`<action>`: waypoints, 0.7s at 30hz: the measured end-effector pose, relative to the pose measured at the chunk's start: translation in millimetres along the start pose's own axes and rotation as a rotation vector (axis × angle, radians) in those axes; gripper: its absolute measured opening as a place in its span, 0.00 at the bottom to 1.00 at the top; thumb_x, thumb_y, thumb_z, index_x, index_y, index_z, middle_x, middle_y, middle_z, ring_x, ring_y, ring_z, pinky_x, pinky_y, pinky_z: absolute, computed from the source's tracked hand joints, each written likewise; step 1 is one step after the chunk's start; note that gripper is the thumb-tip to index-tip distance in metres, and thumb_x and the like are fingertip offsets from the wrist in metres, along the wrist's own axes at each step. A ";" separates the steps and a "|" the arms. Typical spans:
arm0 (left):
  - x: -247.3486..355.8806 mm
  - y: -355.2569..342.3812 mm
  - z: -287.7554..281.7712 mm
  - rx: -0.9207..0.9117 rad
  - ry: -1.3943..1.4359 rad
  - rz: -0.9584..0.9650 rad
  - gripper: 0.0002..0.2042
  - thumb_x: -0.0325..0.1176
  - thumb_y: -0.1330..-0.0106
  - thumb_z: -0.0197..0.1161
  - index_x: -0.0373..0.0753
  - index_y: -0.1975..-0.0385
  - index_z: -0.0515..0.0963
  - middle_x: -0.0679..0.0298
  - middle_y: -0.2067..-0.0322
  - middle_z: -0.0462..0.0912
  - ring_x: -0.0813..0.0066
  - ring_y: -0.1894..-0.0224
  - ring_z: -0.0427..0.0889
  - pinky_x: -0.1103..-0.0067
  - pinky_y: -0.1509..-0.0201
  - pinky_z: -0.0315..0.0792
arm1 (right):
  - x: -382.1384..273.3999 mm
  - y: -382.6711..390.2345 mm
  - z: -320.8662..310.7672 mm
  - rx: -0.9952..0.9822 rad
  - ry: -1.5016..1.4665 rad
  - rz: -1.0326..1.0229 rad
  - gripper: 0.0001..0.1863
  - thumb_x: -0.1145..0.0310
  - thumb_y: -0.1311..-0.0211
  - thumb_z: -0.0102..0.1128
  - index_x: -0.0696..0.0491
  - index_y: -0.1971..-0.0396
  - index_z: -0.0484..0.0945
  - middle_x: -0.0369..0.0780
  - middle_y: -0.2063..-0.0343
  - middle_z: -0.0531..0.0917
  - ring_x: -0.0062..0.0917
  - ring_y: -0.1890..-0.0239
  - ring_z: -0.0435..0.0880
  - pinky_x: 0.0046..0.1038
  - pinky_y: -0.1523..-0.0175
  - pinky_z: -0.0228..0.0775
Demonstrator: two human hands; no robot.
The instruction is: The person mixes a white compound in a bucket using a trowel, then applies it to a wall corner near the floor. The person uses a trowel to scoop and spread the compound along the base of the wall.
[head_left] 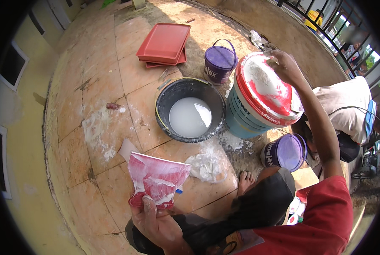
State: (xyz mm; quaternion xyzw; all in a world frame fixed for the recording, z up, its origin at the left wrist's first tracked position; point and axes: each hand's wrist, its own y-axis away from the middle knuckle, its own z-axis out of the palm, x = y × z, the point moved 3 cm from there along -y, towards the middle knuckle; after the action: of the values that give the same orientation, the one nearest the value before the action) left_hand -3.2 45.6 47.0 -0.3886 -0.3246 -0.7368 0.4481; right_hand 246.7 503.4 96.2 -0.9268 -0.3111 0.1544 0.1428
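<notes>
My left hand [158,223] grips a red plastic putty spreader [158,174], thumb across its handle. White paste smears its wide blade, and a pale corner of what may be a second blade sticks out behind it. My right hand [285,68] is over the red lid [286,94] of a large teal bucket [244,111], its fingers curled down at the lid's far side. Whatever those fingers hold, if anything, is hidden. A thick mound of white putty [264,76] lies on the lid. Left of that bucket stands a black bucket [162,95] with milky liquid [188,117] inside.
Red trays [164,42] are stacked behind the black bucket. Purple pails [219,61] [285,152] stand behind and right of it. A white plastic bag [207,167] and a small red-brown piece [112,106] lie on the stained tiles. Another person [347,106] bends at the right.
</notes>
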 end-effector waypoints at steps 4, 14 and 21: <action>0.3 1.9 6.4 0.026 0.048 -0.023 0.11 0.21 0.27 0.55 0.25 0.49 0.74 0.54 0.54 0.81 0.72 0.53 0.82 0.76 0.47 0.77 | -12.6 5.5 -36.0 0.151 -0.080 0.127 0.21 0.66 0.39 0.65 0.56 0.47 0.83 0.52 0.51 0.86 0.43 0.46 0.85 0.37 0.38 0.72; -3.2 -3.3 7.0 -0.006 0.052 -0.060 0.11 0.22 0.27 0.55 0.25 0.48 0.74 0.55 0.55 0.81 0.72 0.56 0.83 0.78 0.51 0.78 | -181.2 47.4 141.6 -0.392 -0.513 -0.106 0.17 0.74 0.45 0.60 0.58 0.54 0.86 0.52 0.56 0.86 0.48 0.55 0.86 0.39 0.45 0.78; 3.2 5.7 -4.3 0.030 -0.035 -0.008 0.12 0.22 0.29 0.57 0.24 0.48 0.74 0.53 0.55 0.82 0.72 0.57 0.83 0.78 0.57 0.79 | -156.9 66.2 397.6 -0.875 -0.028 -0.233 0.18 0.72 0.46 0.60 0.57 0.55 0.87 0.51 0.54 0.87 0.43 0.46 0.84 0.39 0.39 0.75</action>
State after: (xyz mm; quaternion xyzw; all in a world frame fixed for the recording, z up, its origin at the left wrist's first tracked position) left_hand -0.2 38.5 48.4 -0.3931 -0.3450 -0.7267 0.4453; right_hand 13.9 422.4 -259.2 -0.8566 -0.4513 0.0037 -0.2502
